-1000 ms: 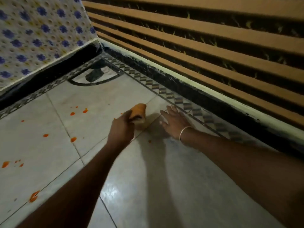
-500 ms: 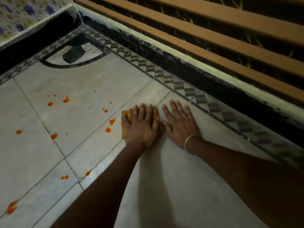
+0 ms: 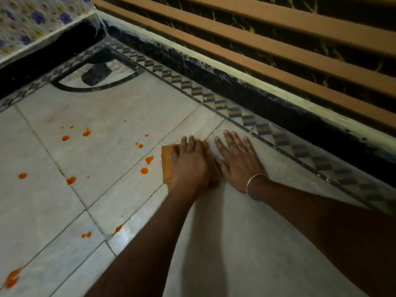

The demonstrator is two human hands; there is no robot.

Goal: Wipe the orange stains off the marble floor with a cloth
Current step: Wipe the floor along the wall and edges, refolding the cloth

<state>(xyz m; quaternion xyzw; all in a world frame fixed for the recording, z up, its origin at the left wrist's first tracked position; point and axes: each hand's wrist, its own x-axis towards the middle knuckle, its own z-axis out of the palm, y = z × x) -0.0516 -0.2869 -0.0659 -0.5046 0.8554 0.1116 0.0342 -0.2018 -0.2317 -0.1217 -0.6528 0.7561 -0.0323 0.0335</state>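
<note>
Pale grey marble floor (image 3: 235, 243): polished, laid in large slabs with thin dark joints. Nearest, an orange smear (image 3: 11, 279) lies at the lower left edge. The left hand (image 3: 190, 166) lies flat, fingers straight, pressing a folded orange cloth (image 3: 166, 166) onto the slab. Only the cloth's left strip and right edge show. The right hand (image 3: 237, 161), palm down with fingers spread, rests on bare marble just beside it, grasping nothing. A thin metal bangle (image 3: 251, 185) circles its wrist. Round orange drops (image 3: 144, 170) dot the slabs left of the cloth, the closest near but apart. Beyond: chequered inlay border (image 3: 235, 111), black skirting (image 3: 235, 91), horizontal brown wooden slats (image 3: 278, 61).
</note>
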